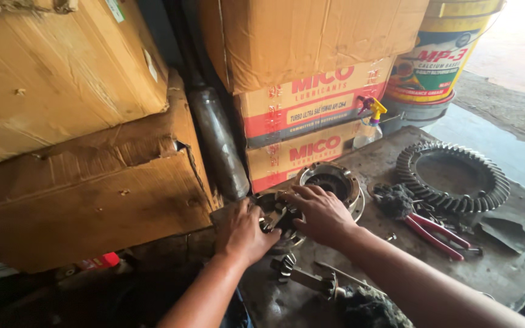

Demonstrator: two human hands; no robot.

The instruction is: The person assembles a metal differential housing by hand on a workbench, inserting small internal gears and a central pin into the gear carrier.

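- You are looking down at a dirty metal table [396,267], and both your hands meet on a round gear assembly [281,218] near its left edge, just in front of a stack of cardboard boxes [311,103].
- Your left hand [241,234] lies over the left side of the gear assembly, fingers [251,209] curled down onto its rim; they press on it rather than lift it, and how tightly they grip cannot be told.
- Your right hand [323,212] covers the right side, fingers [290,195] bent and spread, tips touching the small toothed gears in the middle.
- Judging from this, you are seating or turning the small gears inside their housing; the next move seems to call for steady hold with the left hand and fine fingertip work with the right.
- Just behind the hands stands a round metal flanged housing [332,182] with a dark hollow centre.
- To the right, well apart, lies a large ring gear [451,176] flat on the table.
- Between it and your right arm lie red-handled pliers [435,231] beside a dark greasy rag [396,200].
- Near your wrists lies a loose small gear [284,264] next to a short metal shaft [317,280].
- A spray bottle [369,124] with a yellow top stands by the boxes, and a yellow bucket [442,54] behind.
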